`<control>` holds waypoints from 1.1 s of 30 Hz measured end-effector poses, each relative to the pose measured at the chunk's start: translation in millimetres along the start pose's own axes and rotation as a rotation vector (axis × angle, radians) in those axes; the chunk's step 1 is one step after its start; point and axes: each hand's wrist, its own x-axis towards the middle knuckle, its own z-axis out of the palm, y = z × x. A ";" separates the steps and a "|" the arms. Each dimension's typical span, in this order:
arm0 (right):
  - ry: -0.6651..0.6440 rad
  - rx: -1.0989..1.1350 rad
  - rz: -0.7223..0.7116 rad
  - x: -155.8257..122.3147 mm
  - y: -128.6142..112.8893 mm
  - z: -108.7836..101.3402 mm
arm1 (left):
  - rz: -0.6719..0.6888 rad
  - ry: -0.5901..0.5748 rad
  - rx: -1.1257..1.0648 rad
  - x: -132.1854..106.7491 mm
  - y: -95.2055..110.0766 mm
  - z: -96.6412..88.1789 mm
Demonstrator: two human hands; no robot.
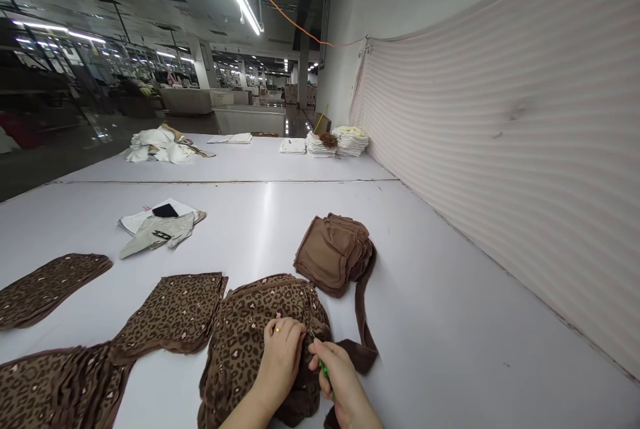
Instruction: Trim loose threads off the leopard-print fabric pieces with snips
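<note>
On leopard-print cloth stack (250,335), left hand (283,353); right hand (340,369) grips green-handled tool (325,370).

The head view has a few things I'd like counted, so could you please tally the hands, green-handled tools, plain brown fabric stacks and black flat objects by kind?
Hands: 2 (left hand, right hand)
Green-handled tool: 1
Plain brown fabric stack: 1
Black flat object: 1
Total: 5
</note>
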 end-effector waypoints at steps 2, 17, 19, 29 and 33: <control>0.001 -0.012 -0.009 1.0 -1.0 1.3 | 0.008 -0.015 -0.006 -0.3 0.6 -1.4; -0.021 -0.052 -0.048 -8.9 -2.0 -8.0 | -0.155 -0.032 -0.131 8.1 1.3 -5.5; -0.022 -0.066 -0.067 -10.0 -2.7 -8.7 | -0.137 -0.015 -0.118 7.1 2.0 -6.4; -0.013 -0.050 -0.017 2.1 5.5 -1.0 | 0.000 0.064 -0.066 3.2 9.5 -8.5; 0.001 -0.042 0.008 3.5 6.0 0.6 | 0.035 0.107 -0.046 2.2 8.1 -6.1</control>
